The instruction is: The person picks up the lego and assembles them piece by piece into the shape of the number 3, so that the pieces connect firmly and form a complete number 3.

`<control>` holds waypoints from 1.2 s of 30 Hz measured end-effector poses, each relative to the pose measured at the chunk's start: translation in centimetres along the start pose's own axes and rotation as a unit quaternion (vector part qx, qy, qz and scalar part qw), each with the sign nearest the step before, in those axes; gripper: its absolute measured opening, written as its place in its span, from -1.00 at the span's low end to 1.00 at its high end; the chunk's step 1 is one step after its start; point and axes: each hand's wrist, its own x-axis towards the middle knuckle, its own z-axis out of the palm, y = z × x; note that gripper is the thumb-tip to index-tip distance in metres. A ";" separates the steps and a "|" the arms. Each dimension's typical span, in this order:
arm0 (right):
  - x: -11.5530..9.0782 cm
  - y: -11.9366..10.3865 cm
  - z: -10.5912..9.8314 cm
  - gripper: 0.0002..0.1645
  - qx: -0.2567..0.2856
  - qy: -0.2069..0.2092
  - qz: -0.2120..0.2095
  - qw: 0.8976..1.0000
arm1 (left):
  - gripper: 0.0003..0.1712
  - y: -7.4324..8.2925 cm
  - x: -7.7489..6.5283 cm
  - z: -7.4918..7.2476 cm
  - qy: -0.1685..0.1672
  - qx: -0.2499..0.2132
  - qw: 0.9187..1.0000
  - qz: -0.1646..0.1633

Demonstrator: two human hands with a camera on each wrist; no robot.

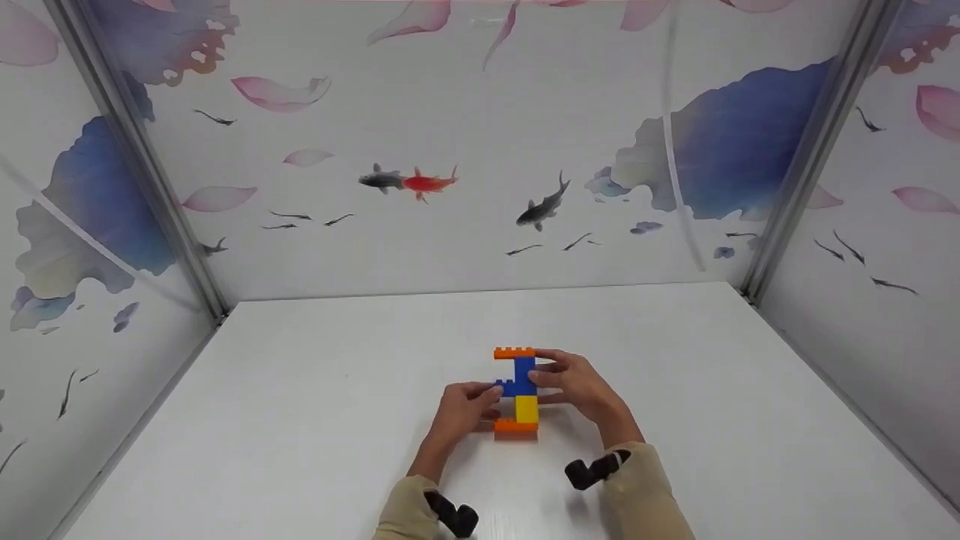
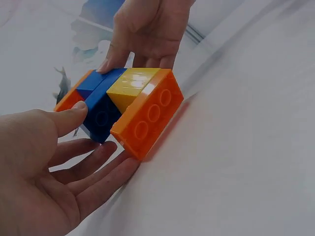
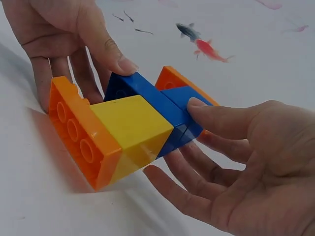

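Both hands hold one structure of toy building bricks. In the head view it has an orange brick (image 1: 514, 353) at the far end, blue bricks (image 1: 525, 377) in the middle, a yellow brick (image 1: 526, 409) and another orange brick (image 1: 515, 430) at the near end. My left hand (image 1: 461, 412) pinches the blue brick that juts out to the left, its thumb on that end. From the right, my right hand (image 1: 585, 386) grips the blue part with thumb and fingers. Round hollow tubes show on the underside of the near orange brick (image 2: 153, 113) in the left wrist view.
The white tabletop (image 1: 300, 420) lies under the hands. Printed panels (image 1: 480, 150) with fish and petals stand behind and at both sides, joined by metal posts (image 1: 817, 150). A black camera mount (image 1: 454, 516) sits at each beige sleeve (image 1: 645, 487).
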 end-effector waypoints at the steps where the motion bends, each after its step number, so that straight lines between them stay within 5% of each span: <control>1: 0.0 0.0 0.1 -0.31 0.001 0.001 0.005 1.000 | -0.43 0.0 0.0 0.0 0.004 -0.002 1.000 -0.001; 14: 0.8 0.7 0.9 -0.35 0.002 0.035 0.071 0.997 | -0.55 -0.1 0.1 0.3 0.043 -0.029 0.998 -0.018; 24: 0.7 0.5 1.7 -0.34 -0.014 0.048 0.087 0.995 | -0.65 0.1 -0.2 1.1 0.107 -0.015 0.994 -0.034; 36: 0.3 -0.1 1.8 -0.34 -0.039 0.057 0.116 0.991 | -0.64 0.1 -0.3 1.4 0.091 -0.002 0.995 -0.045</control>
